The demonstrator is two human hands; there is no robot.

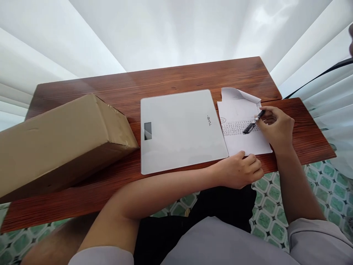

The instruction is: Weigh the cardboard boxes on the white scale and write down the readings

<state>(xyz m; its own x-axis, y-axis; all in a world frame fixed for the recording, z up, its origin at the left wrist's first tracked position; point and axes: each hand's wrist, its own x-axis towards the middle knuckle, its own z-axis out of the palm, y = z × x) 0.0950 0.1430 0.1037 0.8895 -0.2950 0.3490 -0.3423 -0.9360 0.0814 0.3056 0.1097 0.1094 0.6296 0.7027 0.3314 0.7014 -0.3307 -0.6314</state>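
Observation:
My right hand [278, 127] grips a black pen [252, 124] over the right part of a printed sheet of paper [242, 142]. The pen lies slantwise between thumb and fingers, its black end pointing down and left above rows of small printed characters. At the sheet's near edge rests my left hand [238, 170], its thumb by the paper and its fingers curled over the table's edge. Whether those fingers hold anything is hidden. The paper's far part is folded back and curls up. A flat white scale [179, 132] with a small dark display lies just left of the paper.
A long brown cardboard box [55, 136] sits on the left side of the reddish wooden table [165, 79]. White curtains [179, 33] hang behind and on both sides. Green patterned floor tiles [266, 204] show below the near edge.

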